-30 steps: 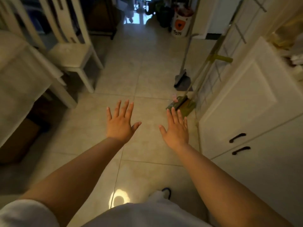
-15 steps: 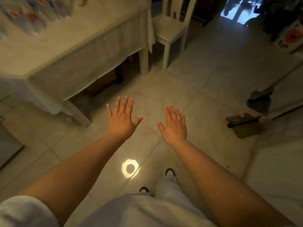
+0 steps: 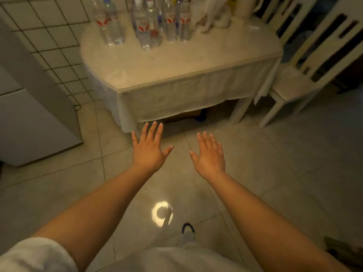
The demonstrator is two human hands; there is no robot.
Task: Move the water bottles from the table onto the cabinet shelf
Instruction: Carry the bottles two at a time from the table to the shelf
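Note:
Several clear water bottles with red-and-white labels stand upright at the far side of a cloth-covered table. Both my hands hover over the floor in front of the table's near edge, palms down and fingers spread. My left hand is just below the hanging tablecloth; my right hand is beside it, a little nearer to me. Neither hand holds anything. The cabinet is out of view.
A white chair stands at the table's right end. A white appliance and a tiled wall are on the left. Crumpled white bags lie on the table beside the bottles. Tiled floor lies between me and the table.
My view has swung left from the cabinet doors and floor round to the table, which now faces me with the bottles in sight. Both hands stay open and empty in front of me.

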